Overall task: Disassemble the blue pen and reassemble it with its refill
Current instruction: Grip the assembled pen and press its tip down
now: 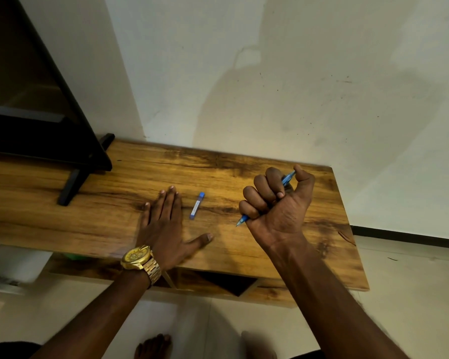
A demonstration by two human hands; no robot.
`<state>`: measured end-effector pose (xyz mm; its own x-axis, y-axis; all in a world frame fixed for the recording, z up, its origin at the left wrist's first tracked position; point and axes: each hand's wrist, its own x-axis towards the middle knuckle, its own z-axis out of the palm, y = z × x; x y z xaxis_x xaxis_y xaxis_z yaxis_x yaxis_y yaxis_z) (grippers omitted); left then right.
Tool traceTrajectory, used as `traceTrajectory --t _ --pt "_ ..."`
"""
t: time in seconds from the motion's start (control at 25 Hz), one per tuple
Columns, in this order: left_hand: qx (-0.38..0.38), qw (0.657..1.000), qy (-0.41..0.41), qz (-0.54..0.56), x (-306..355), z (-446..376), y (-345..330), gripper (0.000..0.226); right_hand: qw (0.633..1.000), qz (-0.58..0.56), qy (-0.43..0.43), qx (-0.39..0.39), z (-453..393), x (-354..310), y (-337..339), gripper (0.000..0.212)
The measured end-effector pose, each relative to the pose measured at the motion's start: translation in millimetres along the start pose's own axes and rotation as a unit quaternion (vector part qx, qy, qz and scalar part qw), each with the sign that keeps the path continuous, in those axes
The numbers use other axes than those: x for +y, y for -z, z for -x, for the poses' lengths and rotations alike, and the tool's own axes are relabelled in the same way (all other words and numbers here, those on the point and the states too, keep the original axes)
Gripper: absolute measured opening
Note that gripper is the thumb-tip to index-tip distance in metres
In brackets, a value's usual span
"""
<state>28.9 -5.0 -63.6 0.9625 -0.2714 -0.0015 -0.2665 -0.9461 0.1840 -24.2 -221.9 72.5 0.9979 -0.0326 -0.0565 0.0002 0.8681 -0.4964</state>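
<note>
My right hand (278,203) is closed in a fist around the blue pen (287,180), held above the wooden table (244,244). The pen's tip pokes out below my little finger and its rear end shows by my thumb. Its middle is hidden inside my fist. A small blue and white tube, the refill case (197,205), lies flat on the table between my hands. My left hand (166,224) rests palm down on the table, fingers spread, just left of that tube and not touching it. A gold watch sits on the left wrist.
A black stand (70,185) with a dark screen occupies the table's far left. A white wall rises right behind the table. The table's right edge and front edge are near my right arm. Pale floor tiles lie below.
</note>
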Motion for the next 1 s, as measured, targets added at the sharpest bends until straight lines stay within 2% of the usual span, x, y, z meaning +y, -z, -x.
traceTrajectory --t 0.16,0.44,0.76,1.0 --pt "0.002 1.0 -0.001 0.004 -0.5 -0.1 0.6 0.143 1.0 0.008 -0.012 -0.015 0.8 1.8 -2.8 0.054" --pt "0.001 1.0 -0.003 0.004 0.1 0.3 1.2 0.143 0.996 0.08 0.009 -0.041 4.3 2.5 -12.0 0.05" --pt "-0.009 1.0 -0.009 0.003 -1.5 0.5 1.6 0.142 0.983 0.178 0.025 -0.036 8.8 8.4 -26.0 0.051" --pt "-0.011 1.0 -0.012 0.01 -2.3 0.3 1.4 0.14 0.976 0.207 0.027 -0.06 15.3 11.8 -31.8 0.047"
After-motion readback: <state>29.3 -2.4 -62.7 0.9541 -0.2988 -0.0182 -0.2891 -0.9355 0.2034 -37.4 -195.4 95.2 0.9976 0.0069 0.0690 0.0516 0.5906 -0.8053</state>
